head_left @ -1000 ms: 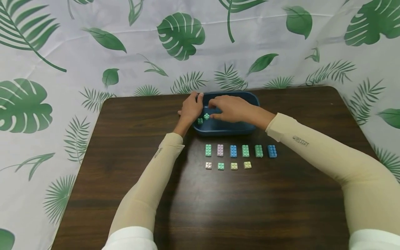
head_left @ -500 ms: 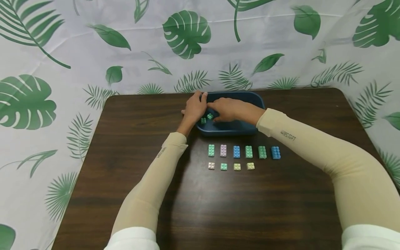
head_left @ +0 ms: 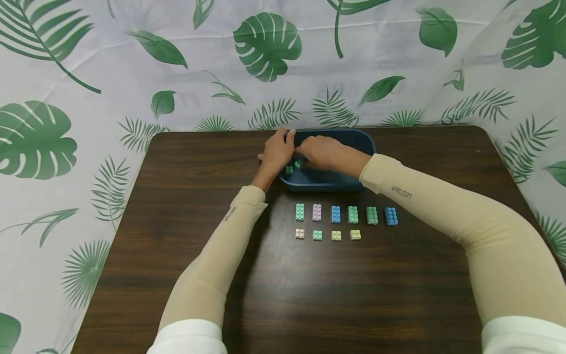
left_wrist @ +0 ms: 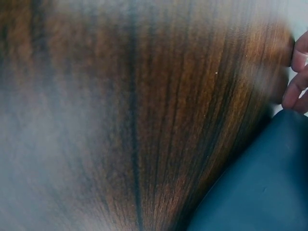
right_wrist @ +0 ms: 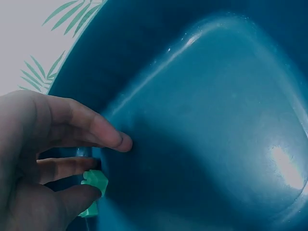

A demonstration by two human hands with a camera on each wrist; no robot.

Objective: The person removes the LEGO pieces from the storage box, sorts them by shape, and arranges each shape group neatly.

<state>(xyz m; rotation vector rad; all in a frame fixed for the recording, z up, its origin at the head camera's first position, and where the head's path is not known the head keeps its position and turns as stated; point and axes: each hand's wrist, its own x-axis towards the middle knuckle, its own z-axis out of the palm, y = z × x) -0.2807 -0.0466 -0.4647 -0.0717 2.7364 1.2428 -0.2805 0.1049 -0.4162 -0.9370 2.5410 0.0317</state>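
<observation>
My left hand (head_left: 278,150) grips the left rim of a dark blue plastic tray (head_left: 323,187) at the back of the table. In the left wrist view its fingertips (left_wrist: 291,96) show at the right edge, against the tray's outer wall. My right hand (head_left: 325,151) reaches down inside the tray, at its left end. Between its thumb and index finger it pinches a small green toy brick (right_wrist: 97,182), partly hidden by the thumb. Another small green toy brick (head_left: 289,169) lies in the tray near the left wall.
In front of the tray, a row of eight-stud bricks in green, pink and blue (head_left: 336,215) lies on the dark wooden table (head_left: 199,172). Nearer still is a row of four-stud bricks in pink, green and yellow (head_left: 336,236). A leaf-print cloth (head_left: 177,73) hangs behind.
My right hand has moved left and lower into the tray, its fingers closing on the green brick. The left hand keeps its place on the rim; the head view has shifted slightly.
</observation>
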